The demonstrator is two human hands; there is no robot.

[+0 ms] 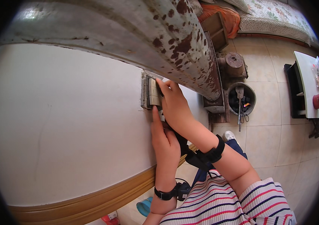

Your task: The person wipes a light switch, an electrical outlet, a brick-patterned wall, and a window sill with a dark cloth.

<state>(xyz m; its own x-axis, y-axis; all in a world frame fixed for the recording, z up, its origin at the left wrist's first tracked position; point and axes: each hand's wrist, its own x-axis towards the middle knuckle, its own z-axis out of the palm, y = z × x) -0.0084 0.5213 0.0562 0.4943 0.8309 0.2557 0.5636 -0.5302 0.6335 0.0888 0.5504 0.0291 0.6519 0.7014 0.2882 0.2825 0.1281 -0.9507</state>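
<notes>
A wall switch panel with several cream rockers sits in a rough-edged recess of the white wall. My left hand is at the panel's lower edge, its extended finger touching or nearly touching the bottom rocker. From the other side, my right hand reaches to the panel's upper right corner with fingers bent. Its fingertips lie at the panel's edge, and the far side of its grip is hidden. Something dark shows between my hands, too covered to name. Each wrist wears a black strap.
A rust-spotted metal pipe runs close above my hands. A metal bucket with coal and a small shovel stands on the tiled floor. A white-topped table is at right. Wooden trim crosses below; a blue basin lies beyond it.
</notes>
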